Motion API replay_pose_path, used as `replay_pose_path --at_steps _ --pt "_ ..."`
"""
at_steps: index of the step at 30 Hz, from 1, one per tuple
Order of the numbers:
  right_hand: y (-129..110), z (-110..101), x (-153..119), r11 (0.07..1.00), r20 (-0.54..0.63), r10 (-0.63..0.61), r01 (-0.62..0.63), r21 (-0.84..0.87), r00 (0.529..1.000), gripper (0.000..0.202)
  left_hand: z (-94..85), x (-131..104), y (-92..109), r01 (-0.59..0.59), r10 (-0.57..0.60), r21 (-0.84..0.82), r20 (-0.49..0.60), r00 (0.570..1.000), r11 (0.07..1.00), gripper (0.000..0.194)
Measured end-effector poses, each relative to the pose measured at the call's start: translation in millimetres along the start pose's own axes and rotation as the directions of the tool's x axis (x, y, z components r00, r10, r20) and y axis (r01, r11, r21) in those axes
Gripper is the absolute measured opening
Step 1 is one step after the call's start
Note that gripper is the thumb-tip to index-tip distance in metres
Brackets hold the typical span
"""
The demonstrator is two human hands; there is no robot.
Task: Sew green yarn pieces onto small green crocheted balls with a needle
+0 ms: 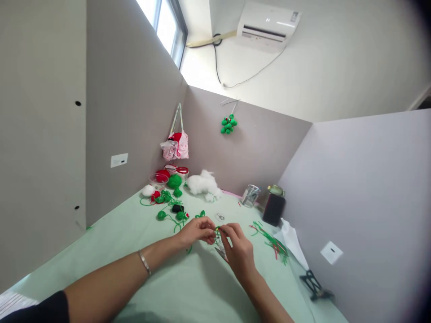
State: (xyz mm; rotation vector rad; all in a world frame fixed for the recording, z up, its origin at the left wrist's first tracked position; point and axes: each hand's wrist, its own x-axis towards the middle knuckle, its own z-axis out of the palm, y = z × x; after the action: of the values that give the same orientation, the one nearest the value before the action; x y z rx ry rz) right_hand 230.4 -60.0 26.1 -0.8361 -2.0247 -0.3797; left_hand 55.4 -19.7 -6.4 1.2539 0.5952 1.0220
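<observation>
My left hand (201, 231) and my right hand (239, 251) meet above the table's middle. Their fingertips pinch a small green yarn piece (217, 229) with a bit of yellow on it, mostly hidden by the fingers. Pointed metal blades, like those of scissors (221, 254), show beside my right palm; I cannot tell whether that hand holds them or they lie below. Just beyond the fingers lies a small pale ring-shaped item (220, 216). Left of it is a green yarn bit (201, 214), and a green yarn ball (181, 216) with a red spot sits near my left wrist.
White stuffing (204, 185) lies at the back, beside a green yarn ball (174, 181) and a clear bowl (158, 180). Right are a clear cup (251, 196), a dark phone-like slab (274, 209), yarn scraps (271, 241) and a black stand (316, 287). Partition walls enclose the table.
</observation>
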Motion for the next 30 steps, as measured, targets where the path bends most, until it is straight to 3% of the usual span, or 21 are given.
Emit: replay_pose_path --at_steps 6,12,18,30 --pt "-3 1 0 1.0 -0.036 -0.009 0.008 -0.02 0.999 0.019 -0.3 -4 7 0.014 -0.014 -0.035 -0.001 1.0 0.999 0.038" --pt "1 3 -1 0.996 -0.071 0.054 -0.049 0.071 0.996 0.01 -2.9 -4 4 0.002 -0.003 0.019 0.07 0.998 1.0 0.035" --pt "4 2 -2 0.98 -0.059 0.101 -0.089 0.18 0.993 0.009 1.4 -4 9 0.028 -0.029 -0.005 -0.017 0.999 1.0 0.037" --pt "9 6 -5 0.969 -0.009 0.039 -0.035 0.244 0.999 0.01 4.1 -8 15 -0.03 0.032 -0.055 0.043 0.999 0.998 0.028"
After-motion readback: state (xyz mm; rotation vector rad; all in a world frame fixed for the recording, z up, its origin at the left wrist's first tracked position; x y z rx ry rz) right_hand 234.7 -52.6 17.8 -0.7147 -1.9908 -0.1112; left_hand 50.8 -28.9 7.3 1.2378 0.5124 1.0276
